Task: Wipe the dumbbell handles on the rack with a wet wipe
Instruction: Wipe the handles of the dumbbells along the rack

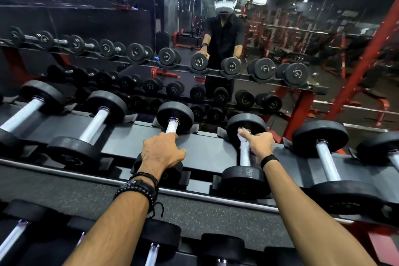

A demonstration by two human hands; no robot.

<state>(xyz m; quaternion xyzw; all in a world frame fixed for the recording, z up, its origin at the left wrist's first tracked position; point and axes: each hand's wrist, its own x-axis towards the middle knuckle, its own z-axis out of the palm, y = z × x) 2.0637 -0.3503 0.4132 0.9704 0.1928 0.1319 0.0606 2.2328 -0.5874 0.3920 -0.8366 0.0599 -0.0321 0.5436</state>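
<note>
Dark tiered rack [133, 136], sloped shelves. Top tier: row of black-ended dumbbells [86, 127] in cradles, silver handles crosswise. Lower tier likewise loaded.

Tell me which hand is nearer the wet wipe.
Right. The right hand holds the wet wipe against a dumbbell handle; the left hand rests on the neighbouring dumbbell, one slot left.

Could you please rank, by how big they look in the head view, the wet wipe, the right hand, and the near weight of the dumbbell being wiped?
1. The near weight looks largest.
2. The right hand comes next.
3. The wet wipe looks smallest, though the hand hides most of it.
</note>
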